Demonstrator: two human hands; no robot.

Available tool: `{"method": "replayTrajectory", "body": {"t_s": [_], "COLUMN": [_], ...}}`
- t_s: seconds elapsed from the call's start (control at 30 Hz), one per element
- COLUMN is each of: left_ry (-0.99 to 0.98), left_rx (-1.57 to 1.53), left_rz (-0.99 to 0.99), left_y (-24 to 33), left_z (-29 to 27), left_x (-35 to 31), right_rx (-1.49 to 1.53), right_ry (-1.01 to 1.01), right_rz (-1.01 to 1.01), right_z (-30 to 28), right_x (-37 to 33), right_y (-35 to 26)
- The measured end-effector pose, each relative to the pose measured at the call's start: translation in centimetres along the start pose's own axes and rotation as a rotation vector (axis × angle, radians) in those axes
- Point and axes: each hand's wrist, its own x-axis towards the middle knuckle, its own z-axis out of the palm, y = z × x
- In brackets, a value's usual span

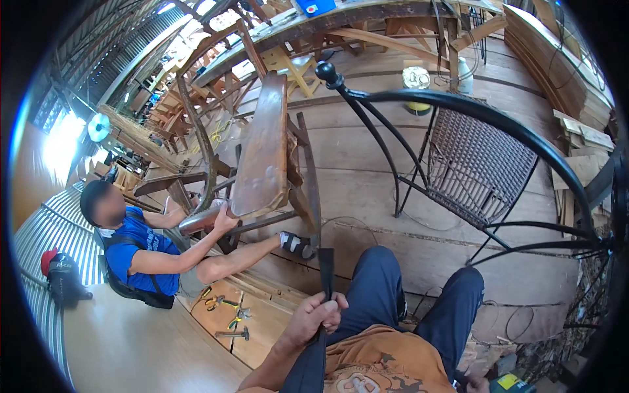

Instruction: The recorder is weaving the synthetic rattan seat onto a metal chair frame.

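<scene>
My left hand is closed around a black strap in front of my orange shirt. The strap's flat end sticks up above the fist, and its lower part runs down beside the shirt. At the bottom edge, only a small part of my right hand shows, low beside my right leg; its fingers are hidden. Close by it is a dark green object with a yellow label, cut off by the picture's edge. Whether that hand touches it I cannot tell. A black metal chair frame with a woven brown seat stands in front of my knees.
At left, a seated person in blue grips a wooden rocking chair. Pliers and a hammer lie on boards beside me. Stacked planks fill the far right. A can stands on the plank floor beyond the woven seat.
</scene>
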Motion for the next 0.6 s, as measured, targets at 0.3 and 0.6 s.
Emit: {"method": "replayTrajectory", "body": {"t_s": [0.3, 0.6], "left_ry": [0.275, 0.226], "left_rx": [0.087, 0.043], "left_rz": [0.304, 0.238], "left_y": [-1.4, -2.7], "left_z": [-0.3, 0.5], "left_x": [-1.0, -1.9], "right_rx": [0.504, 1.008], "right_ry": [0.178, 0.794], "right_rz": [-0.152, -0.519], "right_z": [-2.7, 2.4], "right_x": [-0.7, 6.8], "right_y": [9.2, 5.2]}}
